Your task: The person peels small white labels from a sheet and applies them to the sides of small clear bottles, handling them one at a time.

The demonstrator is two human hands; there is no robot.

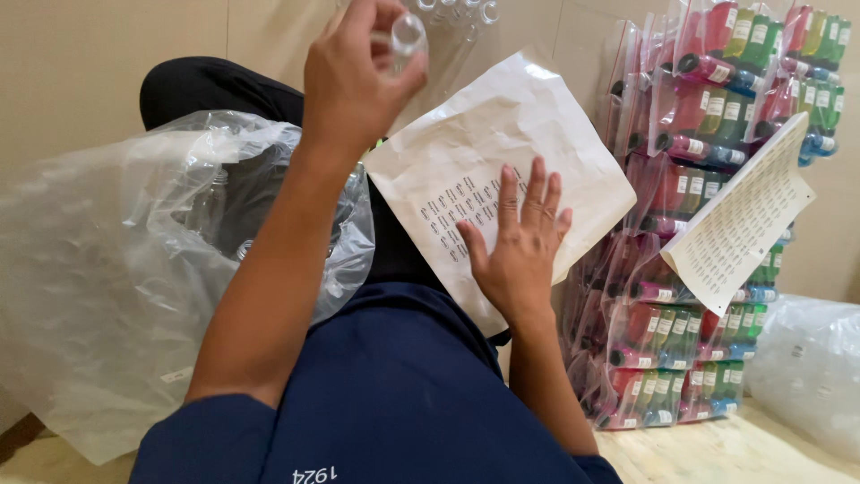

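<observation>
My left hand (358,76) is raised at the top of the view, its fingers closed on a small clear bottle (408,38). My right hand (520,242) lies flat with fingers spread on a crumpled white sheet (502,125) that carries rows of small stickers (452,211). The sheet rests on my lap, over the dark blue garment (394,385). A row of more clear bottles (457,11) shows just behind the held one.
A big clear plastic bag (107,269) bulges at the left. Stacks of clear zip bags holding red, green and blue bottles (699,179) stand at the right, with a second sticker sheet (743,220) leaning on them. Another plastic bag (811,367) lies at the lower right.
</observation>
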